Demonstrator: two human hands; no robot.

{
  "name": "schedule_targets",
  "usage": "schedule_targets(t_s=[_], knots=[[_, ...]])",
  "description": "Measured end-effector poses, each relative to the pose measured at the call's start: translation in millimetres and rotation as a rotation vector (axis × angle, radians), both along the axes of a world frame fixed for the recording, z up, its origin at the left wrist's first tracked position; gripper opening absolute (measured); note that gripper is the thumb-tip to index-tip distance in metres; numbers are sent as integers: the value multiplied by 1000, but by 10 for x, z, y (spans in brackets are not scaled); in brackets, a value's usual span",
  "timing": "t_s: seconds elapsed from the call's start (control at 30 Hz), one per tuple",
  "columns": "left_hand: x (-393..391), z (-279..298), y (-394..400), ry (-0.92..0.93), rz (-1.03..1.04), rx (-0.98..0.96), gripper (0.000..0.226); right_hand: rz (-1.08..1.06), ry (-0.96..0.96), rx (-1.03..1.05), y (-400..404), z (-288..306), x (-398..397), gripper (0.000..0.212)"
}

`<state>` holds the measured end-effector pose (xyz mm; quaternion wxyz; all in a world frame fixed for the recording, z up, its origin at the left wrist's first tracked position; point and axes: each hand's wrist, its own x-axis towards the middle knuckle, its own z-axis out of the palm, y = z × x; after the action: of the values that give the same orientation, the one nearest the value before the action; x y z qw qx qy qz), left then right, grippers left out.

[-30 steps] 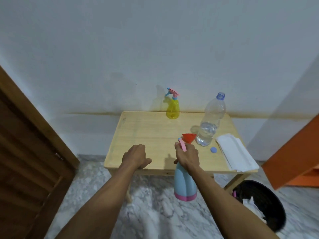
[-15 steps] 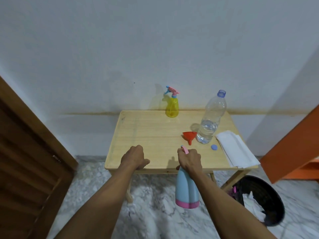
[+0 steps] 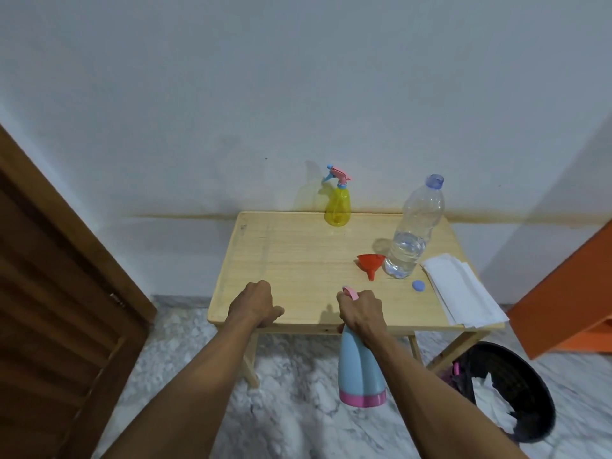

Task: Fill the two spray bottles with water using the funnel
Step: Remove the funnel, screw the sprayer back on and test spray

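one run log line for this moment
right hand: grips blue sprayer by its top, off table edge | left hand: curled, holds nothing | funnel: on table by water bottle

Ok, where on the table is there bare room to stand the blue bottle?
Widest bare patch: the table's left and middle, bordered by the yellow spray bottle, red funnel and left hand. The right side is crowded: water bottle, blue cap, white paper towels. The right hand holds the blue spray bottle.
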<state>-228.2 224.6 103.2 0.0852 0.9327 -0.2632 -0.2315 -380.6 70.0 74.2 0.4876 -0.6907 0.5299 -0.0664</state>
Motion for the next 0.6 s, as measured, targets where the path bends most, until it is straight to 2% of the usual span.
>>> schedule_targets(t_s=[0.1,0.23,0.6], knots=[[32,-11,64,8,28,0,58,26,-20,10,-31,-199,75,59],[60,-15,107,11,33,-1,59,73,-13,11,159,124,81,47],[115,19,368,-4,83,27,59,215,-28,11,354,132,234,42]])
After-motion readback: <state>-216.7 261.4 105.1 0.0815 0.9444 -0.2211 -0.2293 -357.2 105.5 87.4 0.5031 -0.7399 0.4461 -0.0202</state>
